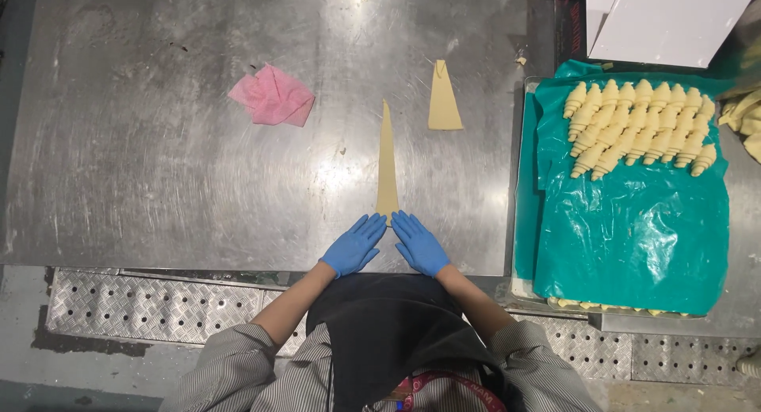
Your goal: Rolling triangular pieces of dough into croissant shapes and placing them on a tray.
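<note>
— Both gloved hands lie flat and open, the left hand and the right hand, fingertips touching the wide end of the long dough triangle on the steel table.

— I think even pressure from both palms is best. The shaped croissants wait on the green sheet.

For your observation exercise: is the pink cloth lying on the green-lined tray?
No, the pink cloth lies on the steel table, left of the tray that holds rolled croissants.
</note>
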